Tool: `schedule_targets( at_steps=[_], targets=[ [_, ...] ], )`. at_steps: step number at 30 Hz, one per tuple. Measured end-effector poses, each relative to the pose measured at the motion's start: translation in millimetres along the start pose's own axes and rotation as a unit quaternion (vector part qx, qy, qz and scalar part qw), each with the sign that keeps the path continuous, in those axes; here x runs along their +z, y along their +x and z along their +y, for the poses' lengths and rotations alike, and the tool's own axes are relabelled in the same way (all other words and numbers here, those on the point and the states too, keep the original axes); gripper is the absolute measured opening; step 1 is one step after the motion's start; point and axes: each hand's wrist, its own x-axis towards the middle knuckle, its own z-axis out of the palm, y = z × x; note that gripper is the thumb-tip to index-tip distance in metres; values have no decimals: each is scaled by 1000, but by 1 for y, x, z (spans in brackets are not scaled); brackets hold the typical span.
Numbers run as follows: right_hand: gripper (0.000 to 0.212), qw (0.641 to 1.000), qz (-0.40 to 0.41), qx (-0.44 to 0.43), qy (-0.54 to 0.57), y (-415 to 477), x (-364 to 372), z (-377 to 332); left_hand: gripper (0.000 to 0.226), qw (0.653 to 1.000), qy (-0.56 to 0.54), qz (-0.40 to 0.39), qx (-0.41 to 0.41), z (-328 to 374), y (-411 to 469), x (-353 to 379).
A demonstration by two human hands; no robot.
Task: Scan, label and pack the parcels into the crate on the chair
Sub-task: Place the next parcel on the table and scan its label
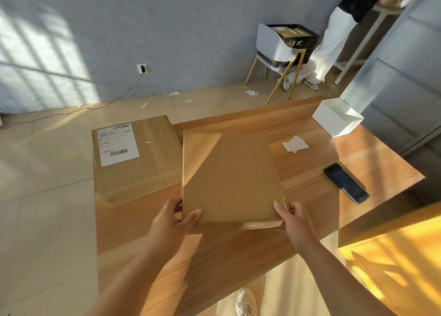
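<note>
Your shoe (245,302) shows at the bottom edge. Your L hand (174,218) grips the parcel (229,177) at its near-left corner, thumb on top, fingers round the side. Your R hand (293,222) grips the near-right corner the same way. The parcel is flat brown cardboard, held over the wood table (310,196); can't tell if it touches the top. Just left of it a bigger box (148,170) w/ a white barcode label lies at the table's left edge. To the right a dark phone (346,183) lies flat. Farther back are paper slips (295,144), then a white box (337,117) at the far-right corner. Beyond, by the wall, a black crate (298,39) sits on a white chair (274,46), w/ a 2nd person (334,36) beside it.
</note>
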Motion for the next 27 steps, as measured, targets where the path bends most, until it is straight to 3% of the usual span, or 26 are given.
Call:
schedule_targets(
  at_steps=[3,8,15,19,22,27],
  targets=[
    [43,1000,-3,-2,-9,12,-26,6,43,999,37,-25,1,6,4,28],
    [58,999,-25,-40,-11,44,-75,0,42,999,34,-4,-8,28,15,72],
    [45,973,-124,-195,22,103,-140,-51,44,992,-67,59,92,87,31,122],
    [40,959,-124,-252,34,129,-160,-79,50,977,-143,92,127,117,43,135],
    [32,958,-96,-271,7,148,-162,-97,56,978,-48,155,131,122,52,141],
    [25,963,-90,-252,-34,179,-150,-100,39,972,30,207,106,110,68,154]
  ],
)
